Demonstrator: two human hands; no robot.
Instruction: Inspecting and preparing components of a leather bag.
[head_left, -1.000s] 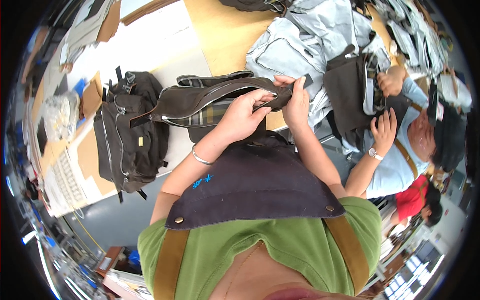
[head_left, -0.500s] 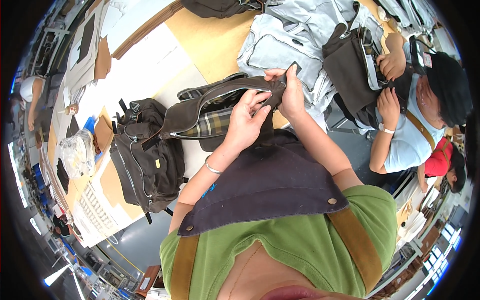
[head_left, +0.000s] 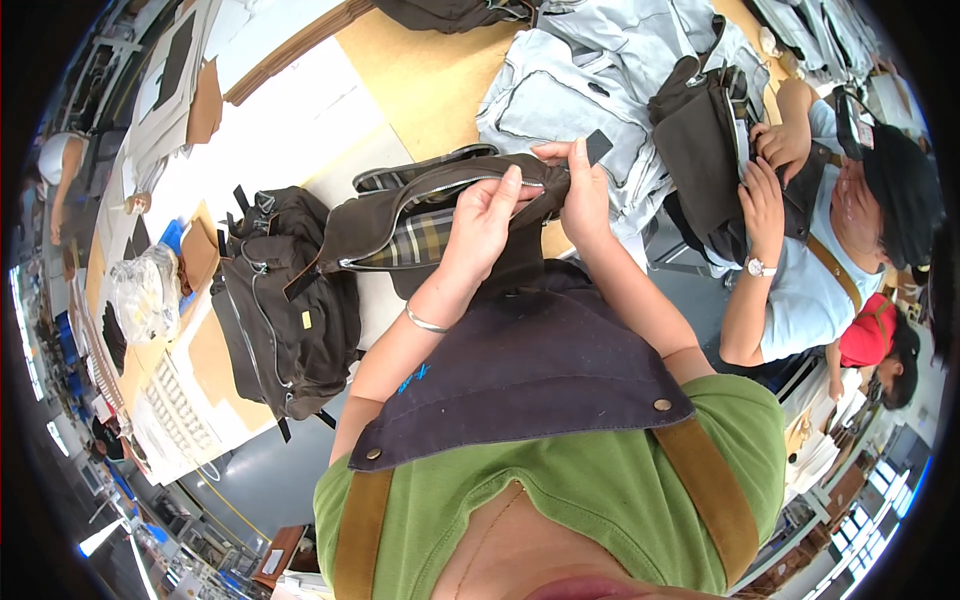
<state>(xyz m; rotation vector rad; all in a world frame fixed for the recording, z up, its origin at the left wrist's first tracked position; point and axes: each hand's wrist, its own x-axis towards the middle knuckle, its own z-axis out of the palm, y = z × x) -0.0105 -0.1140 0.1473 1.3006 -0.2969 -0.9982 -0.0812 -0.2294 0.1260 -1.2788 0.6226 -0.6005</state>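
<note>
A dark brown bag (head_left: 362, 228) with a plaid lining (head_left: 425, 240) lies in front of me, its zip opened wide. My left hand (head_left: 487, 222) is closed on the bag's rim near the right end of the zip, thumb up, with the fingertips partly hidden by the fabric. At that same end my right hand (head_left: 584, 198) pinches the bag, thumb and fingers together. A short dark strap end (head_left: 599, 147) sticks out past the right fingertips.
A second dark brown bag (head_left: 290, 310) stands on the table to the left. Pale grey bags (head_left: 570, 95) are heaped beyond my right hand. On the right a co-worker in light blue handles another brown bag (head_left: 700, 150). Clear plastic wrap (head_left: 145, 295) lies far left.
My left hand has shifted slightly left and its thumb now points up instead of across the bag's end. The strap end has tipped further right. The co-worker's hands have moved a little.
</note>
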